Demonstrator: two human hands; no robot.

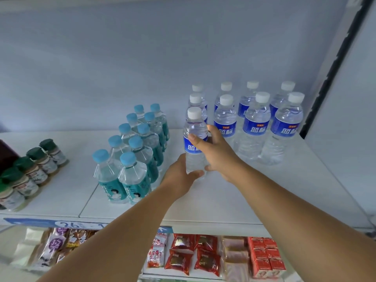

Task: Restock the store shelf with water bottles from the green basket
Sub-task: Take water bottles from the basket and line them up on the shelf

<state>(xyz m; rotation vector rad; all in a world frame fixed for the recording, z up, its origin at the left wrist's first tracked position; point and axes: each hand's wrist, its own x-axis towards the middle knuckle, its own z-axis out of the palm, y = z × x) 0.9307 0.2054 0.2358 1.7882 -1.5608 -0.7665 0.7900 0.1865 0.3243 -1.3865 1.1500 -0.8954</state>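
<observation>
Both forearms are stretched from the lower edge to frame centre. The water bottle (195, 139) is held upright at the shelf (234, 198), its label gripped by the right hand (216, 152), its base cupped in the curled fingers of the left hand (179, 178). Shelf contact is hidden.

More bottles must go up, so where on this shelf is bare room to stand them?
Bare shelf lies in front of the white-cap bottles, right of the held bottle. Another bare patch lies between the green-lid jars and the blue-cap bottles. Crowded: the back right corner and the blue-cap block.
</observation>
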